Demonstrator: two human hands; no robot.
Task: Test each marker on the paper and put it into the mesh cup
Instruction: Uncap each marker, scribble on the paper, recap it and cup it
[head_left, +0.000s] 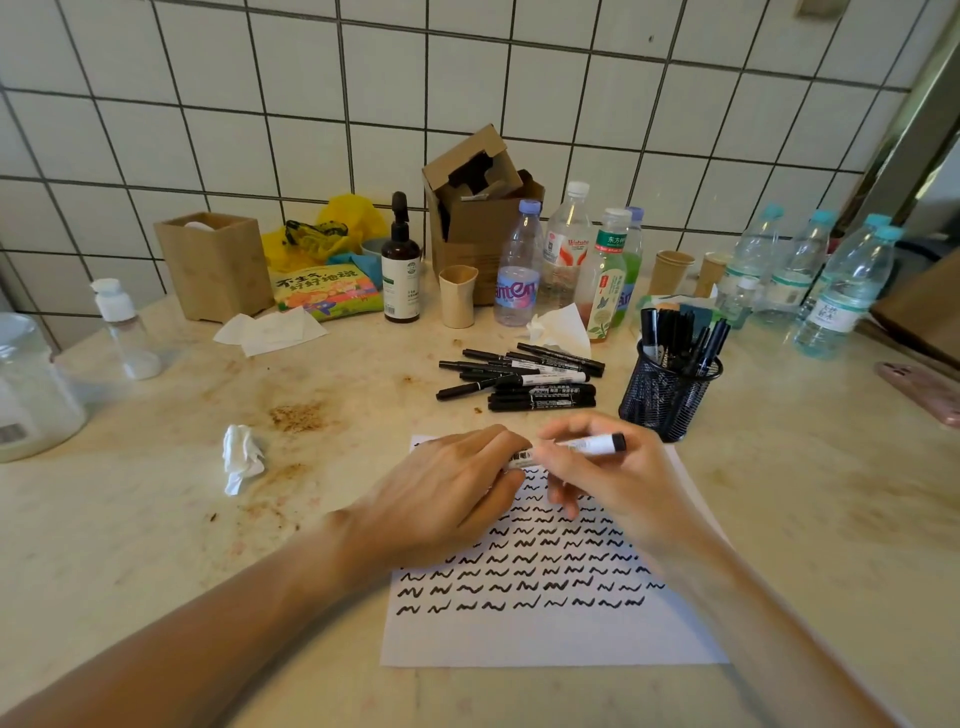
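A white-barrelled marker (587, 447) with a black end lies level between both hands above the top of the paper (545, 634). My left hand (447, 493) grips its left end and my right hand (613, 483) holds the middle; the tip is hidden by my fingers. The white sheet is covered with rows of black squiggles. Behind it lies a pile of several black markers (524, 379). The black mesh cup (667, 395), with several markers standing in it, is just right of the pile.
A crumpled tissue (240, 457) lies left of the paper. Bottles (519, 265), paper cups, a cardboard box (478, 208) and a wooden box (215, 265) line the tiled wall. A pink phone (919, 389) is at the right edge, a jar (31, 389) at the left.
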